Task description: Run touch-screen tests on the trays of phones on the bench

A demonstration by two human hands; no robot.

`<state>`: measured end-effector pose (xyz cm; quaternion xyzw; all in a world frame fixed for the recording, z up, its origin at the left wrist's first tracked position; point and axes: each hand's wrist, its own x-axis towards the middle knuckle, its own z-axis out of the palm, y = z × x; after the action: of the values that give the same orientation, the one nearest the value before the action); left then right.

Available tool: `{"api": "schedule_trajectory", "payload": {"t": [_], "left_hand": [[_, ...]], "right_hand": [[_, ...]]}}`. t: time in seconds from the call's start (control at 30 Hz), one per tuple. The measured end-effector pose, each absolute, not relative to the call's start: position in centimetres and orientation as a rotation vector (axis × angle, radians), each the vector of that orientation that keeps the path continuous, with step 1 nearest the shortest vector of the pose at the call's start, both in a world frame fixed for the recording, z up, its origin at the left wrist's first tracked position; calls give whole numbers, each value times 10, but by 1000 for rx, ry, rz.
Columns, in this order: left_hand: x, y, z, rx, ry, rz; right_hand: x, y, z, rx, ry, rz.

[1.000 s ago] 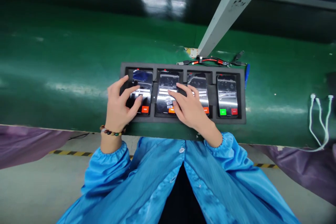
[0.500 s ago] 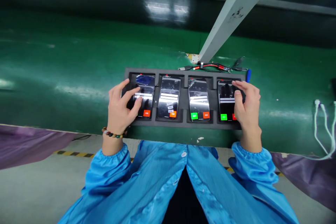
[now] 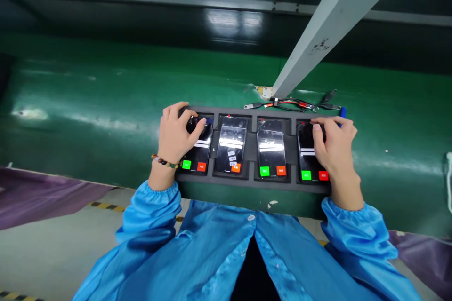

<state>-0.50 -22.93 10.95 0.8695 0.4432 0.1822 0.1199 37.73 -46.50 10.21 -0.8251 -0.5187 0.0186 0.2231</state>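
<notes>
Since the earlier frame, the left hand (image 3: 175,134) has moved toward the far end of the leftmost phone (image 3: 198,150), baring its green square; the right hand (image 3: 334,143) remains at the rightmost phone (image 3: 310,157). Both hands are loosely curled, thumbs apart from the fingers; whether any fingertip presses glass cannot be told. Four phones lie face up in one dark tray (image 3: 251,150), one per compartment. Four red or orange squares and three green ones show on the screens; the second phone (image 3: 231,145) from the left carries three small labels (image 3: 232,158). Beyond the tray lie tangled cables (image 3: 293,103), too jumbled to count, by the foot of one slanting post (image 3: 328,28). The right hand partly hides a blue object (image 3: 343,112) and the rightmost phone.
</notes>
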Motion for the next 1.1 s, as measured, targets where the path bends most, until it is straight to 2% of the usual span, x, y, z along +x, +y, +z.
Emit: {"api": "schedule_trajectory", "payload": {"t": [0.13, 0.37, 0.63, 0.77, 0.87, 1.1], "left_hand": [[-5, -228, 110, 2536, 1252, 554], [-12, -224, 122, 2322, 1262, 1029], [-9, -225, 114, 2438, 1438, 636], [7, -239, 130, 2526, 1296, 634], [27, -250, 138, 2615, 1098, 481], [64, -255, 129, 2665, 876, 313]], "right_hand": [[374, -465, 102, -2284, -1445, 57], [378, -463, 100, -2303, -1297, 39], [367, -478, 122, -1911, -1202, -336], [363, -472, 123, -2142, -1331, -81], [357, -464, 123, -2267, -1366, 98], [312, -436, 132, -2100, -1700, 264]]}}
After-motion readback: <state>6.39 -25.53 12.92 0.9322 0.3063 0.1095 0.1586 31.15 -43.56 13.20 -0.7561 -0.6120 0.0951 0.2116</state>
